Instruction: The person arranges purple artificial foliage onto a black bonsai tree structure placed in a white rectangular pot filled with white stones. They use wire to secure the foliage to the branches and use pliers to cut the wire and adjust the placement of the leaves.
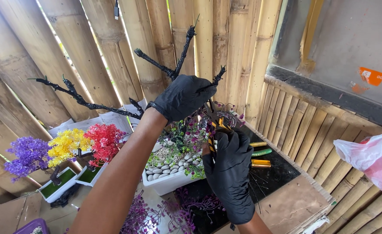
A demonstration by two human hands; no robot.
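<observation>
A small craft workshop for artificial potted trees is shown. The space is enclosed by bamboo pole walls [113,47] with daylight seen through the gaps. Finished little trees in purple [26,156], yellow [67,145] and red [105,141] are set out in white pots. A bare black wire tree [95,104], loose purple sprigs [156,214] and a white planter of pebbles [169,171] are laid about the counter [286,203].

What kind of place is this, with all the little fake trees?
Probably a small craft workshop for artificial bonsai trees: a bamboo pole wall, finished purple, yellow and red miniature trees, and a black-wrapped bare-branched tree in a white pebble-filled pot.
</observation>
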